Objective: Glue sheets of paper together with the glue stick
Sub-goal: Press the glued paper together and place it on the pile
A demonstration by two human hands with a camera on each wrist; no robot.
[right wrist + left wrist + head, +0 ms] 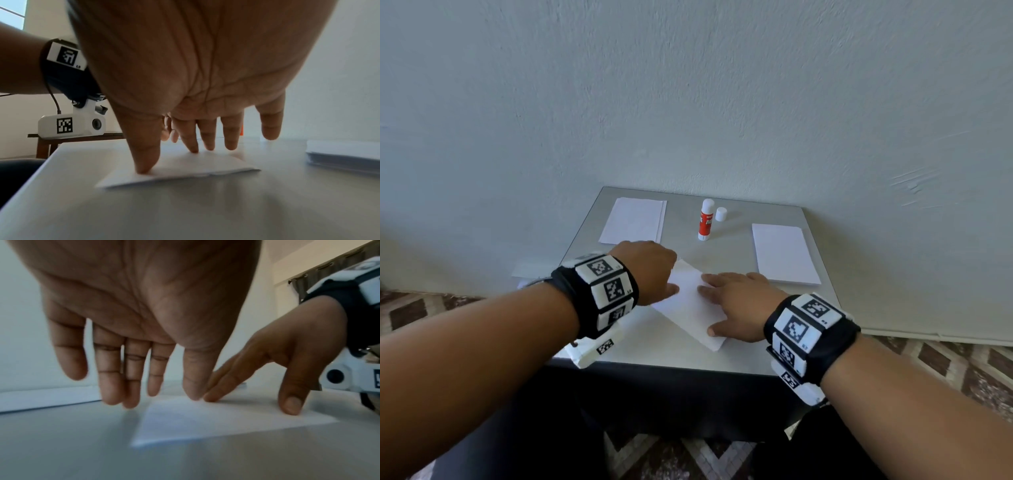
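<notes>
Both hands flat, nothing grasped: left hand point(645, 270) & right hand point(736, 305) press glued sheets point(693, 308) on surface point(750, 250). Smooth centre outward, w/ edges aligned.

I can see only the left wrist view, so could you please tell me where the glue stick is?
Observer: The glue stick stands upright near the back of the table, beyond the sheet being pressed.
Operator: Thank you. Is its cap on?
Observer: No, the white cap stands on the table just to the right of the stick.
</notes>
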